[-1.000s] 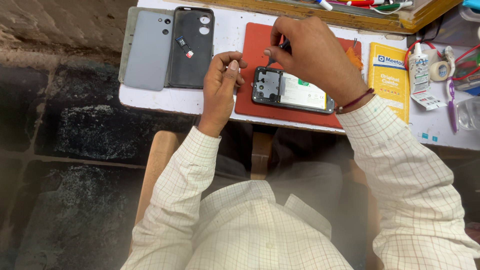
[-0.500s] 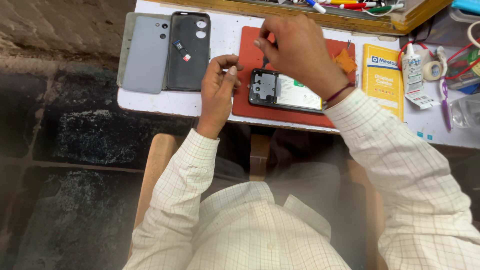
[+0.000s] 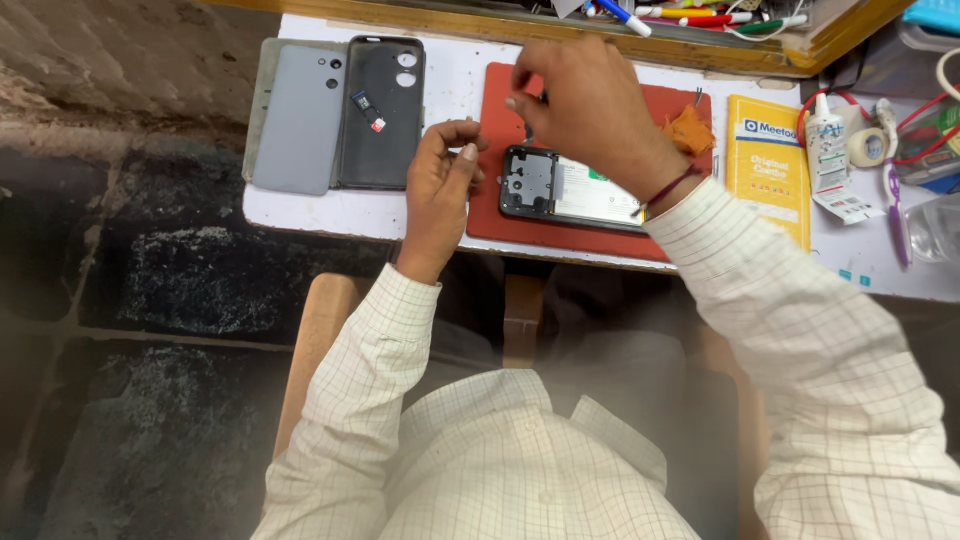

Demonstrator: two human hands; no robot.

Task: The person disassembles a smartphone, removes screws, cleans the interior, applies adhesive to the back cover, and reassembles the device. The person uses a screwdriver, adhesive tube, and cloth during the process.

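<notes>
An opened phone (image 3: 565, 188) lies with its inner parts up on a red mat (image 3: 600, 235) on the white table (image 3: 360, 215). My right hand (image 3: 585, 105) hovers over the phone's top end, fingers pinched on a thin dark tool whose tip points down at the phone. My left hand (image 3: 440, 185) rests at the mat's left edge, fingers curled close together beside the phone; whether it holds something small I cannot tell. A grey back cover (image 3: 300, 120) and a black phone case (image 3: 380, 110) lie to the left, with a small card on the case.
A yellow box (image 3: 768, 165) lies right of the mat, an orange cloth (image 3: 688, 130) on it. A glue tube (image 3: 825, 140), tape roll (image 3: 868, 148) and purple tool (image 3: 895, 215) sit at right. A wooden tray (image 3: 700, 45) with pens runs along the back. Dark stone floor is at left.
My right hand has lifted slightly off the phone toward the back of the mat with the tool. My left hand has stayed by the mat's left edge.
</notes>
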